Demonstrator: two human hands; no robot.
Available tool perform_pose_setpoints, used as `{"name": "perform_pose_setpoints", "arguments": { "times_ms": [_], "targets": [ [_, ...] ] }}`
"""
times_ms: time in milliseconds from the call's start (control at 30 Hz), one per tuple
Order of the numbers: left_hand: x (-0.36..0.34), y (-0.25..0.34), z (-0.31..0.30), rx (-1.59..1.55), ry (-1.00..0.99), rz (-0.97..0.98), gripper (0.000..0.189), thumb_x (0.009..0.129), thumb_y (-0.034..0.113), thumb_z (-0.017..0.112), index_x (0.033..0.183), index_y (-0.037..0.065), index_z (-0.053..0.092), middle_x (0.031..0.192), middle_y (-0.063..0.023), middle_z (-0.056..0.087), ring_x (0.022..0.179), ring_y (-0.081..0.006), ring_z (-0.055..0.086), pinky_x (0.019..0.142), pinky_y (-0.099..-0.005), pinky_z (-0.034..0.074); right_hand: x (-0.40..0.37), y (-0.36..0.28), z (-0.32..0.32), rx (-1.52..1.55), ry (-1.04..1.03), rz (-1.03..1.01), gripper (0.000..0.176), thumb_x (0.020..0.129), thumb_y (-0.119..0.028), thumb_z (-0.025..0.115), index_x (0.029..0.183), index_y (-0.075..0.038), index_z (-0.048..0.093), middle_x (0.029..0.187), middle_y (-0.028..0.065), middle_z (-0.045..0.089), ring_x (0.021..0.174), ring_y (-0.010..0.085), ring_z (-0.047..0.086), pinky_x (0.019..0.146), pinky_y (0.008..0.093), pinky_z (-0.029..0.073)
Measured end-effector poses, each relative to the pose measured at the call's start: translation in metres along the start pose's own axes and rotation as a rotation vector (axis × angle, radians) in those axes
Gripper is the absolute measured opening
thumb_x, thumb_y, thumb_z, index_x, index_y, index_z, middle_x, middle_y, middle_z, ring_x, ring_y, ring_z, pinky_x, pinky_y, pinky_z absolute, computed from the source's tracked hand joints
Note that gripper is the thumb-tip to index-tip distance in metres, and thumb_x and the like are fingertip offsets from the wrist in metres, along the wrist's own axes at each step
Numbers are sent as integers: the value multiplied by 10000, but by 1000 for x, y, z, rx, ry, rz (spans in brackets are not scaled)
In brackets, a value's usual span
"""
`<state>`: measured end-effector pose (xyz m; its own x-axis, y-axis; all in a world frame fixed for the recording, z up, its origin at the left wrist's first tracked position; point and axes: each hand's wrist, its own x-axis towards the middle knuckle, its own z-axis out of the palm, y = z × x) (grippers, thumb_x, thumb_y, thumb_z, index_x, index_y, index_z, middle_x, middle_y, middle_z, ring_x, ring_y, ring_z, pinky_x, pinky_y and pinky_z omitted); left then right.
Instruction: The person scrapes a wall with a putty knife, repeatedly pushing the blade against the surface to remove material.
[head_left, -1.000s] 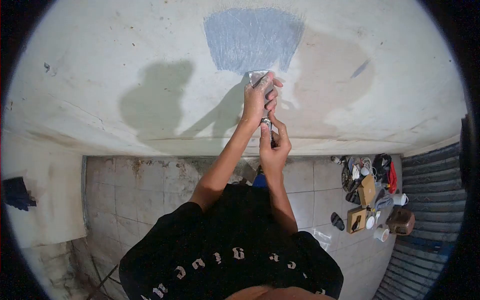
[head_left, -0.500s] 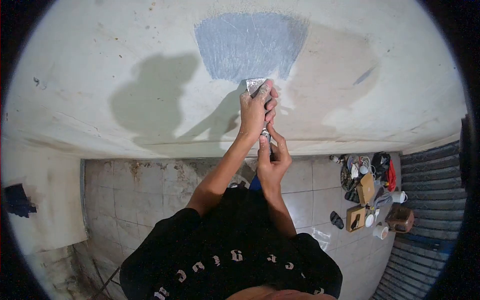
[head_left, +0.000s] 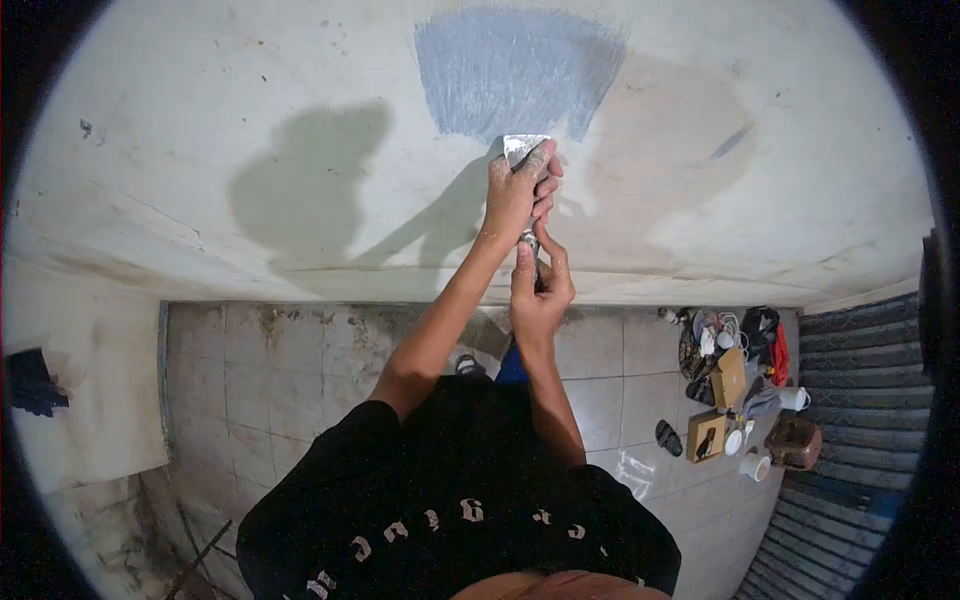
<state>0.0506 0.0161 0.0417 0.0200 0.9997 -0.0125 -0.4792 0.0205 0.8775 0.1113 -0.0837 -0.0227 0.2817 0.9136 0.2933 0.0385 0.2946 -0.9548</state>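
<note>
Against wall (head_left: 250,90), at lower edge of grey patch (head_left: 515,70): scraper (head_left: 525,148) blade laid on plaster. Left hand (head_left: 512,195) clamped over blade, fingers pressing. Right hand (head_left: 540,290) wrapped round handle just below, hands close together. Scraping likely goes best with shallow blade angle, even pressure from upper hand, short overlapping strokes, corners not digging in. Mug (head_left: 797,398) and box (head_left: 710,436) among clutter on tiled floor (head_left: 300,370), well apart.

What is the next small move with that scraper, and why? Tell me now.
Probably a short push upward: the left hand presses the scraper blade to the wall at the lower edge of the grey patch, and the right hand grips the handle below.
</note>
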Motion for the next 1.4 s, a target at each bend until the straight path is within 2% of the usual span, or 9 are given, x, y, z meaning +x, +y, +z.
{"name": "perform_pose_setpoints", "arguments": {
  "times_ms": [100, 367, 433, 567, 800, 967, 1067, 1233, 1400],
  "targets": [
    [-2, 8, 6, 10, 19, -29, 363, 940, 315, 586, 721, 29, 539, 514, 21, 401, 351, -68, 355, 317, -238, 309, 4, -11, 1, 2, 17, 1, 308, 948, -90, 594, 1237, 14, 569, 709, 2, 618, 523, -6, 387, 458, 189, 269],
    [-1, 2, -1, 20, 19, -17, 361, 936, 322, 593, 725, 34, 540, 516, 19, 410, 358, -71, 370, 323, -242, 304, 0, -8, 3, 8, 37, -18, 304, 946, -80, 593, 1229, 28, 570, 811, 34, 664, 531, -4, 388, 457, 190, 281],
    [-2, -1, 0, -1, 17, -12, 362, 936, 323, 595, 725, 34, 540, 514, 19, 411, 358, -67, 369, 324, -236, 299, -3, -2, 0, -19, 11, 22, 307, 939, -67, 594, 1224, 45, 568, 1027, 114, 668, 659, 32, 475, 544, 207, 380],
    [4, 6, 2, 19, -11, 4, 364, 938, 321, 596, 721, 34, 541, 507, 22, 409, 356, -64, 369, 326, -232, 295, 4, -11, -1, -61, -7, 54, 306, 935, -59, 596, 1218, 53, 570, 1157, 150, 663, 736, 56, 532, 566, 209, 420],
    [-2, 9, 7, 51, 32, -12, 366, 938, 321, 597, 712, 39, 537, 503, 20, 417, 354, -67, 376, 327, -237, 314, 5, -11, 0, -40, 12, -24, 323, 933, -64, 604, 1230, 54, 560, 1138, 142, 669, 701, 32, 502, 517, 194, 384],
    [1, 13, 9, 35, 7, -7, 360, 934, 325, 601, 721, 41, 543, 507, 19, 418, 346, -75, 378, 318, -244, 316, 5, -12, 3, 67, 37, -10, 316, 930, -60, 606, 1221, 57, 567, 1098, 127, 678, 649, 26, 472, 496, 198, 358],
    [-2, 12, 9, 23, 35, -41, 350, 939, 311, 592, 720, 42, 544, 505, 18, 418, 349, -74, 378, 320, -243, 291, 3, -18, -4, -44, -11, 55, 308, 929, -53, 605, 1215, 58, 572, 1081, 112, 680, 631, 26, 467, 488, 198, 343],
    [1, 26, 22, 9, -13, -2, 351, 940, 316, 584, 718, 49, 534, 511, 19, 415, 359, -76, 372, 340, -242, 277, 5, -16, -3, -27, 47, -44, 303, 941, -72, 598, 1227, 24, 571, 818, 18, 646, 523, -8, 401, 461, 180, 284],
    [1, 17, 17, -39, 23, -33, 355, 942, 301, 591, 714, 36, 531, 505, 17, 412, 348, -81, 375, 325, -241, 282, 3, -34, -5, -6, 28, 85, 310, 931, -60, 603, 1216, 58, 571, 1090, 141, 661, 885, 108, 574, 763, 254, 458]
  ]
}}
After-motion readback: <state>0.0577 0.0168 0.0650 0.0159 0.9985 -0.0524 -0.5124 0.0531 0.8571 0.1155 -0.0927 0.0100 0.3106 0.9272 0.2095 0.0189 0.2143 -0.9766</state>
